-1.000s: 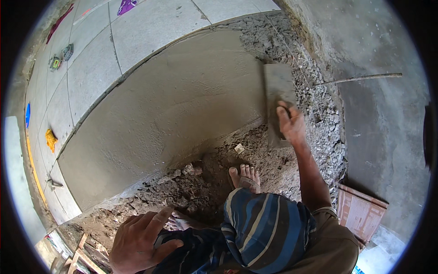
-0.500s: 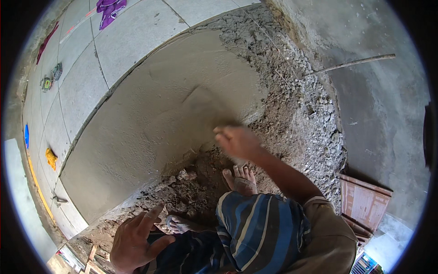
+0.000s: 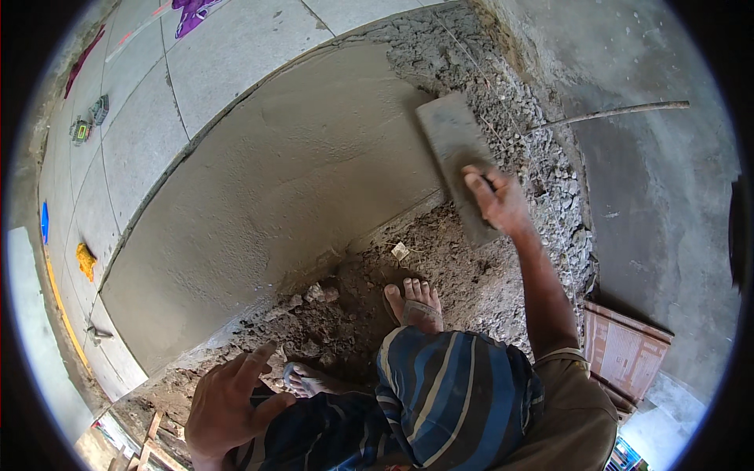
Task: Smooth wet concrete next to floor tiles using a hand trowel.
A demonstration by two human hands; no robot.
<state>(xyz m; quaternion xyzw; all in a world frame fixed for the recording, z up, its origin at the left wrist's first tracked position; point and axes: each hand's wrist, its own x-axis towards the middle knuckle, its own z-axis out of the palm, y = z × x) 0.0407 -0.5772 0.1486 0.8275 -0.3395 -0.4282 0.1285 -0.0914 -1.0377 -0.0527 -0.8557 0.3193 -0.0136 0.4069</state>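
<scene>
My right hand (image 3: 498,202) is closed round the handle of a flat rectangular plastering trowel (image 3: 449,133). The trowel's blade lies at the right edge of a smoothed patch of wet mortar (image 3: 259,180), partly over the rough earth there. My left hand (image 3: 232,404) hangs beside my left knee at the lower left, holding nothing, with its fingers apart. The mortar surface is mostly even, with some small pits in its middle and left parts.
Grey floor slabs (image 3: 236,67) border the mortar on the far left. Crumbly soil and rubble (image 3: 550,188) lie to the right, crossed by a thin stick (image 3: 613,111). A brown panel (image 3: 626,349) leans at the right. Small tools (image 3: 81,131) and a yellow cloth (image 3: 85,261) rest on the slabs.
My right hand has swept the trowel from the middle of the mortar to the right, up to its edge. My left hand has barely moved.
</scene>
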